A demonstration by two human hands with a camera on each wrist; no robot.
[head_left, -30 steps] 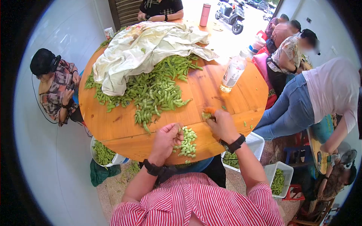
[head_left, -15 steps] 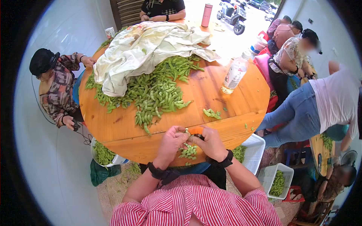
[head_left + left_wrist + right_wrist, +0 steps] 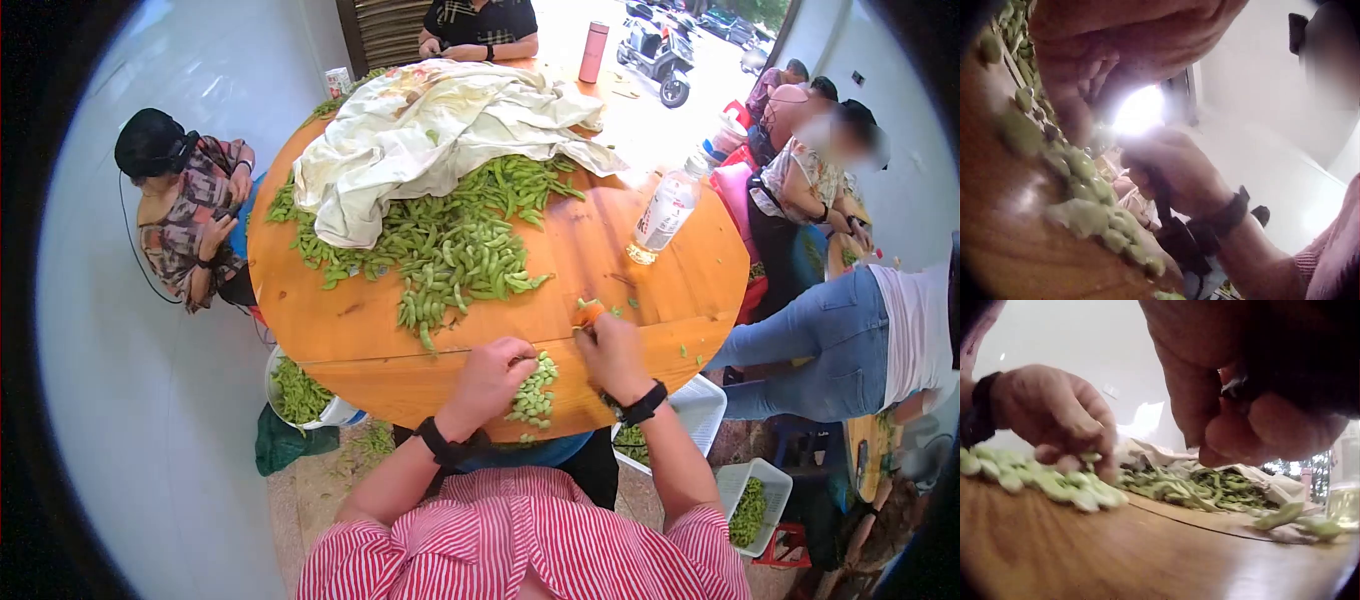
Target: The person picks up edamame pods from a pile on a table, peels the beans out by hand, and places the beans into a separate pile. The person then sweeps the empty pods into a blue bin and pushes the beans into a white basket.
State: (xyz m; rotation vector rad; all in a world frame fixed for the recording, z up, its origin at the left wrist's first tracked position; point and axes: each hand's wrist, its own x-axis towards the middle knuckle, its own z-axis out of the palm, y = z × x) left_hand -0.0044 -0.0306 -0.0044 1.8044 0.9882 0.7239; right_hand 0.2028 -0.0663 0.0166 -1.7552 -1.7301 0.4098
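In the head view my left hand (image 3: 493, 378) is beside a small pile of shelled green beans (image 3: 533, 388) near the table's front edge. The right wrist view has a bean (image 3: 1090, 457) pinched at the left fingertips, just above that pile. My right hand (image 3: 615, 355), an orange cover (image 3: 588, 315) on one digit, is right of the pile, close to a few split pods (image 3: 590, 302). Its fingers curl over the table in the right wrist view, around a small dark thing (image 3: 1233, 389) with a shiny edge, mostly hidden.
A heap of green pods (image 3: 465, 250) under a white cloth (image 3: 450, 130) covers the back of the round table (image 3: 300, 330). A bottle (image 3: 665, 210) stands at right. Crates of pods (image 3: 750, 510) and a bucket (image 3: 300, 390) flank me. Other people sit around.
My hands met over the beans half a second ago. Now they are apart, the right one moved to the right near the split pods. The view has shifted, moving the scene rightward.
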